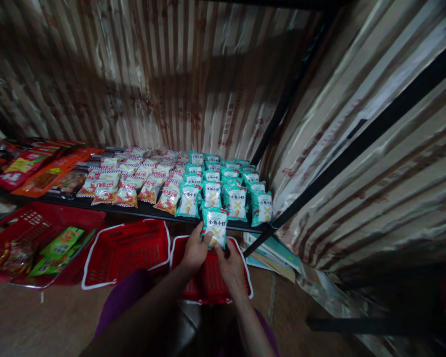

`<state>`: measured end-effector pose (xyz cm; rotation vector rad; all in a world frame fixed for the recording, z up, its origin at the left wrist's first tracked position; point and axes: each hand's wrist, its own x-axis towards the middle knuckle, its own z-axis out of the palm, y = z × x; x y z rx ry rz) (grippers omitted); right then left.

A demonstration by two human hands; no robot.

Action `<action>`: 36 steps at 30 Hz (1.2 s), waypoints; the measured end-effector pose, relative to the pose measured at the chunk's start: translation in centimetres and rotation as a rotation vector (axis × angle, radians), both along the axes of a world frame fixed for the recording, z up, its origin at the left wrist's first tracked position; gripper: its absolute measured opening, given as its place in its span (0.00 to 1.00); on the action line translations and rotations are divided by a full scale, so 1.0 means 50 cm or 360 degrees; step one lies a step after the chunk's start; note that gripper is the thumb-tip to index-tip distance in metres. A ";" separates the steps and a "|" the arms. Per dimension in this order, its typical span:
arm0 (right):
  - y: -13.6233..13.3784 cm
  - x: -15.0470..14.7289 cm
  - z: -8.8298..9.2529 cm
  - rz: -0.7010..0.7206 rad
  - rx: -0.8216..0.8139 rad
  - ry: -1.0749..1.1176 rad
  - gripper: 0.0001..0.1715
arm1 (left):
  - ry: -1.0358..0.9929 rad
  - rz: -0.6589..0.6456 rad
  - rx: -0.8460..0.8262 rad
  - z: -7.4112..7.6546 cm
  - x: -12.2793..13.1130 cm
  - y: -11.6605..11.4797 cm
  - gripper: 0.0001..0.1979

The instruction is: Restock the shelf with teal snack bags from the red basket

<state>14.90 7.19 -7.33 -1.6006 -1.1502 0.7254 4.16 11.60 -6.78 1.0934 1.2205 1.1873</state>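
Both my hands hold one teal-and-white snack bag (215,223) upright in front of the shelf edge, above a red basket. My left hand (196,249) grips its lower left side, thumb on the front. On the lower right, my right hand (229,262) pinches the bag with thumb and fingers. Directly behind it stand rows of matching teal snack bags (236,202) on the black shelf (152,212). To their left are red-and-white snack bags (107,186) in similar rows.
Below the shelf, a red basket (241,253) sits under my hands, with another red basket (128,250) beside it. A third basket (92,218) at left holds green packets (62,244). Orange packages (48,174) lie further left on the shelf. A black frame bar (342,158) slants up at right.
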 end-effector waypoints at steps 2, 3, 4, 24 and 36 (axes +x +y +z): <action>0.026 0.001 0.006 -0.0017 0.0036 -0.0063 0.28 | 0.0220 0.0046 0.0071 0.010 0.005 0.024 0.21; 0.039 0.002 0.006 -0.0029 0.0052 -0.0093 0.29 | 0.0327 0.0056 0.0093 0.015 0.009 0.036 0.21; 0.053 0.004 0.006 -0.0046 0.0066 -0.0125 0.30 | 0.0421 0.0058 0.0108 0.019 0.013 0.047 0.21; 0.183 0.039 -0.055 -0.0166 0.0080 -0.0400 0.38 | 0.0864 0.0011 0.0201 0.008 0.048 0.110 0.30; 0.200 0.033 -0.083 -0.0200 0.0295 -0.0643 0.33 | 0.0848 -0.0041 0.0409 -0.025 0.057 0.125 0.32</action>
